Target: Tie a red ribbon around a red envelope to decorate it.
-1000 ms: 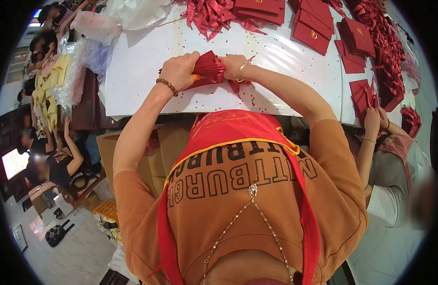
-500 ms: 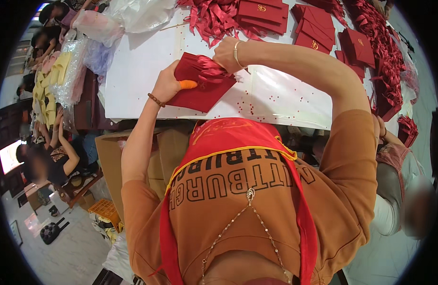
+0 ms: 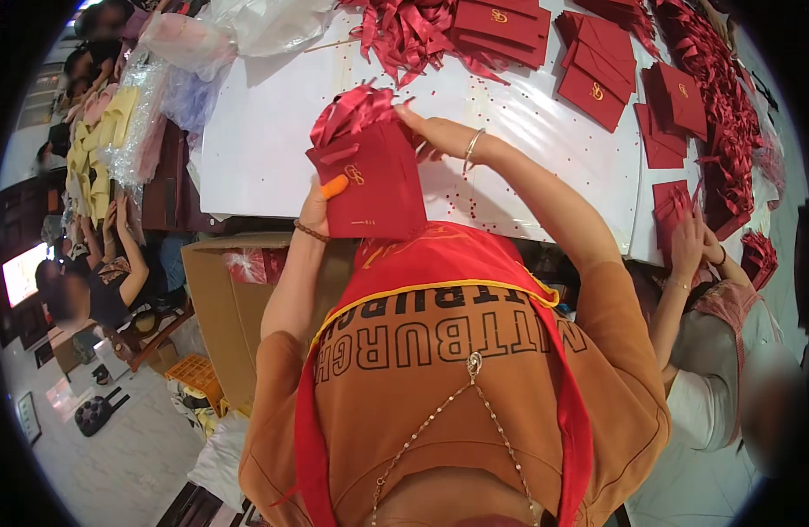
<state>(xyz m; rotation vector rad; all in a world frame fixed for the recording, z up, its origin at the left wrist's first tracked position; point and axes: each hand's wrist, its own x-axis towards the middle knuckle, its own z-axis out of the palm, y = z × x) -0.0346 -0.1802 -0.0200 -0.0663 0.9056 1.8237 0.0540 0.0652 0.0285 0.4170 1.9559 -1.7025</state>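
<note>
1. A flat, matte dark-red paper gift bag (image 3: 373, 184) with a small gold emblem was held upright above the near edge of the white table (image 3: 264, 149), in front of the person's chest.
2. Glossy red ribbon loops (image 3: 352, 110) bunched at the bag's mouth, crinkled and curled.
3. The left hand (image 3: 321, 206) gripped the bag's lower left side, its thumb with an orange nail pressed on the front face; a beaded bracelet sat on that wrist.
4. The right hand (image 3: 426, 132) reached to the bag's upper right edge beside the ribbon, fingers pinched narrow there; whether they clasped ribbon or paper could not be told. A thin metal bangle ringed that wrist.
5. Tiny red flecks dotted the smooth tabletop around the bag.
6. Farther off lay a tangled heap of red ribbon (image 3: 413, 35) and rows of flat red envelopes (image 3: 597, 70).
7. Crinkled clear plastic bags (image 3: 220, 35) sat at the table's left corner.
8. An open brown cardboard box (image 3: 229, 307) stood below the table's edge.
9. At the right, a co-worker's hands (image 3: 694, 241) handled another red piece.
</note>
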